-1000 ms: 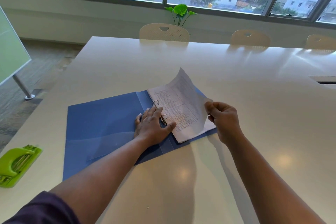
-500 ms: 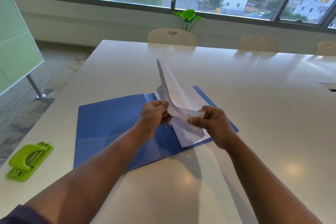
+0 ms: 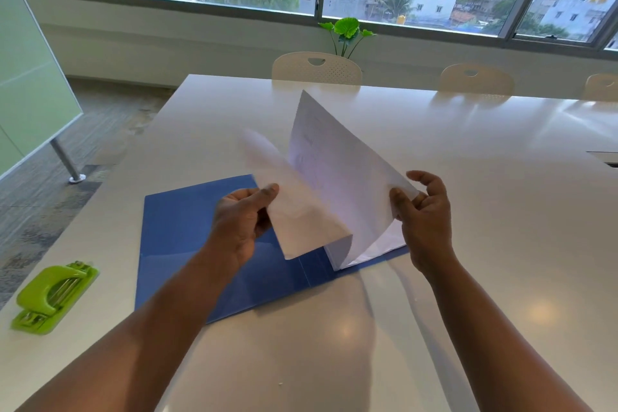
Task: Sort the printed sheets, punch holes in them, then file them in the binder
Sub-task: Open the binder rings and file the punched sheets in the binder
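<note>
Pinching opposite edges, left hand and right hand hold curled sheets between them above the open binder.

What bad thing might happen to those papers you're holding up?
The sheets are lifted and bent between the left hand and right hand, so they might crease or tear at the holes. One sheet looks blurred, as if flapping, and may slip loose. The binder lies open with nothing pinning it, so it might slide.

Hole punch lies left of binder on table.
</note>
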`<action>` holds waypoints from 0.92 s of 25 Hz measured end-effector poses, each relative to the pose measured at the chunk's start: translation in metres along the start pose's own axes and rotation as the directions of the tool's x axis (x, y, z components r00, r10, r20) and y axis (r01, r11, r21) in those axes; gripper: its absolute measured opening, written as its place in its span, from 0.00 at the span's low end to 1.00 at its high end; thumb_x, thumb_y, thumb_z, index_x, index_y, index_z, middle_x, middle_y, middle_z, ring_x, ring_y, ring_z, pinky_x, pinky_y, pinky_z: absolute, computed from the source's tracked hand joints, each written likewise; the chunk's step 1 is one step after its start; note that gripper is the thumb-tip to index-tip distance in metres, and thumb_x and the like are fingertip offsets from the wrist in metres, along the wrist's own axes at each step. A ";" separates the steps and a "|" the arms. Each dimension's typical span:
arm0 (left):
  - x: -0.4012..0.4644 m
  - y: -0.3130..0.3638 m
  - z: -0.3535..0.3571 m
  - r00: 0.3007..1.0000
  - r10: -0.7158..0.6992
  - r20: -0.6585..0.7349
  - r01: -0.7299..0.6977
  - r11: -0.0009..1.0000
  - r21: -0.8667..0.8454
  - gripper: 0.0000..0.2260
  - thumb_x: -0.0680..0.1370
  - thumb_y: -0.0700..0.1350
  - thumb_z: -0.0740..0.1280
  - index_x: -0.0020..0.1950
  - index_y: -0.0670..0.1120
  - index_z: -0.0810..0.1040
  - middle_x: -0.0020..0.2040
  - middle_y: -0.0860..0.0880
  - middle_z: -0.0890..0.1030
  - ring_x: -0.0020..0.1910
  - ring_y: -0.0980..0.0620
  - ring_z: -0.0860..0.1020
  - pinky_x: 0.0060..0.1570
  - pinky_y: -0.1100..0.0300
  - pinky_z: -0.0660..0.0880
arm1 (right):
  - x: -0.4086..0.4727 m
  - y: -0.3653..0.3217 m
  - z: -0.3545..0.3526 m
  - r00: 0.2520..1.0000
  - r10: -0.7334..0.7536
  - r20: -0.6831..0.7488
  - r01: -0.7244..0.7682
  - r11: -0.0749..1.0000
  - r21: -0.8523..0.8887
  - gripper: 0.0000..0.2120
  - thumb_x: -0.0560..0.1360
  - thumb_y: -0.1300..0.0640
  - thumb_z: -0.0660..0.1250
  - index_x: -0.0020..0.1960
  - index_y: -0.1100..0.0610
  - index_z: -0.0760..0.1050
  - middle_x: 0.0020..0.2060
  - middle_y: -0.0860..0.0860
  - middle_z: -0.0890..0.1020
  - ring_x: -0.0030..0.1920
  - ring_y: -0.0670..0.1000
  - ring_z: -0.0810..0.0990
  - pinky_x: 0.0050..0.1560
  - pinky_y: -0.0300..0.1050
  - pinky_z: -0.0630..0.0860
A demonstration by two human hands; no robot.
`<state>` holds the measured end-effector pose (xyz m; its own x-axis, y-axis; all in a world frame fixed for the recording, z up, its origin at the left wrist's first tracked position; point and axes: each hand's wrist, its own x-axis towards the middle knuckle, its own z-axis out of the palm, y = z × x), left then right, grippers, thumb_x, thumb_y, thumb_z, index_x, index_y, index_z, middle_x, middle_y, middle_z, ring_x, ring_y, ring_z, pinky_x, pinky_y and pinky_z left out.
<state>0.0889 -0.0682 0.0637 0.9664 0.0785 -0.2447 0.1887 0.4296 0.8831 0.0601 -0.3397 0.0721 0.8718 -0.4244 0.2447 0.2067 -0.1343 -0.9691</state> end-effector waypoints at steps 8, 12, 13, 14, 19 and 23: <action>-0.014 0.001 -0.056 0.974 0.116 -0.194 -0.081 0.980 0.181 0.09 0.80 0.42 0.71 0.43 0.44 0.73 0.43 0.41 0.82 0.42 0.41 0.82 0.46 0.44 0.80 | -0.005 -0.011 0.020 0.999 -0.017 0.038 0.014 0.996 0.091 0.08 0.82 0.58 0.65 0.46 0.52 0.80 0.36 0.53 0.79 0.36 0.51 0.73 0.38 0.45 0.71; -0.021 -0.001 -0.063 0.961 0.190 -0.200 -0.097 0.912 0.399 0.18 0.76 0.32 0.67 0.62 0.47 0.68 0.52 0.40 0.81 0.44 0.43 0.83 0.39 0.49 0.82 | -0.019 -0.022 0.046 0.968 -0.051 0.244 0.047 0.999 0.021 0.07 0.83 0.58 0.64 0.50 0.53 0.80 0.37 0.44 0.82 0.38 0.45 0.78 0.41 0.43 0.75; -0.022 0.000 -0.063 0.959 0.217 -0.182 -0.119 0.892 0.437 0.23 0.76 0.31 0.66 0.66 0.51 0.67 0.51 0.42 0.81 0.43 0.45 0.82 0.37 0.52 0.80 | -0.023 -0.024 0.052 0.948 -0.058 0.314 0.055 0.998 0.020 0.06 0.83 0.57 0.64 0.51 0.53 0.80 0.39 0.45 0.83 0.40 0.47 0.79 0.44 0.46 0.76; -0.021 0.001 -0.062 0.962 0.222 -0.157 -0.127 0.879 0.460 0.24 0.76 0.32 0.64 0.67 0.54 0.68 0.51 0.42 0.81 0.43 0.45 0.82 0.37 0.51 0.80 | -0.027 -0.026 0.059 0.924 -0.061 0.377 0.060 0.998 0.016 0.06 0.82 0.56 0.65 0.52 0.53 0.80 0.41 0.47 0.84 0.41 0.51 0.80 0.45 0.50 0.76; -0.021 0.010 -0.054 0.981 0.104 -0.162 -0.028 0.911 0.412 0.21 0.72 0.67 0.68 0.41 0.50 0.88 0.47 0.41 0.84 0.45 0.39 0.80 0.48 0.44 0.78 | -0.054 -0.032 0.092 0.829 -0.072 0.555 0.168 0.978 -0.124 0.08 0.83 0.55 0.62 0.59 0.51 0.79 0.44 0.51 0.83 0.41 0.52 0.81 0.43 0.51 0.78; -0.019 0.010 -0.051 0.983 0.053 -0.175 0.015 0.929 0.370 0.24 0.73 0.66 0.70 0.40 0.45 0.87 0.49 0.39 0.86 0.46 0.38 0.83 0.54 0.41 0.80 | -0.069 -0.027 0.104 0.744 -0.085 0.662 0.278 0.941 -0.192 0.12 0.83 0.55 0.63 0.65 0.51 0.77 0.52 0.46 0.83 0.49 0.46 0.82 0.52 0.51 0.81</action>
<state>0.0634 -0.0190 0.0569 0.9296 0.2578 -0.2636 0.2547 0.0679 0.9646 0.0405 -0.2132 0.0784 0.9256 0.2885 0.2452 0.3519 -0.4164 -0.8383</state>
